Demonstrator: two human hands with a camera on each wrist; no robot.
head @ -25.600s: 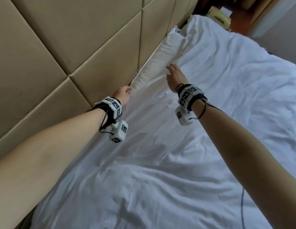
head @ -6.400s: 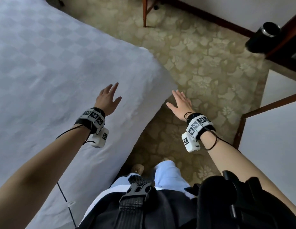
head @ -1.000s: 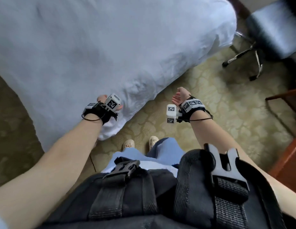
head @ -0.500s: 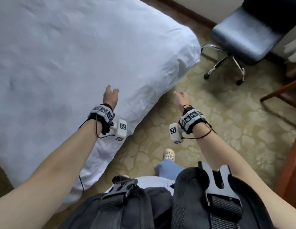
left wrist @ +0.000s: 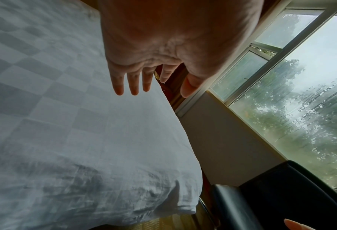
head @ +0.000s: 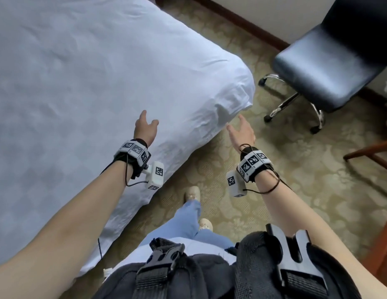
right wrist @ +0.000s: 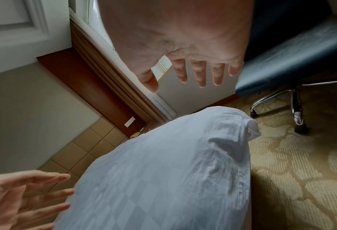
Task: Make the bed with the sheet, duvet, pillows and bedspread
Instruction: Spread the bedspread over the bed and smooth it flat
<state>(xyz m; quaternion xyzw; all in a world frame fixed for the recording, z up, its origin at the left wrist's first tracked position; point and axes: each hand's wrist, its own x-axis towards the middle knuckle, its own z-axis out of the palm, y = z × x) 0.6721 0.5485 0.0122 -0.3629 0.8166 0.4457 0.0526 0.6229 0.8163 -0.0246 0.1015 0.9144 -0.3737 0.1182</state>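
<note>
- The left hand [head: 145,128] is held above the near edge of the bed [head: 58,130], its grip unclenched, with fingers [left wrist: 133,80] straight and slightly spread; nothing is held.
- The right hand [head: 242,131] is held over the carpet [head: 296,169], just beside the bed's corner, its grip likewise unclenched, with fingers [right wrist: 201,74] extended and empty.
- Whether the left hand touches the fabric cannot be told from the views.
- A white duvet [head: 91,72] with a faint checked weave is seen spread over the bed, below and to the left of both hands.
- The duvet's corner [head: 235,98] is found ahead of and between the two hands, bunched and creased, overhanging the mattress edge.
- A dark padded office chair [head: 330,61] on a chrome wheeled base is noted ahead and to the right of the right hand, standing near the bed corner but apart from it.
- A dark wooden skirting [head: 242,24] is observed along the wall beyond the chair.
- A window [left wrist: 301,109] with wet glass and trees behind it is recorded in the left wrist view, beyond the bed corner.
- A wooden furniture leg [head: 369,151] is seen at the far right, well apart from the right hand.
- The person's feet [head: 192,193] in light shoes are placed on the carpet below the hands, beside the bed.
</note>
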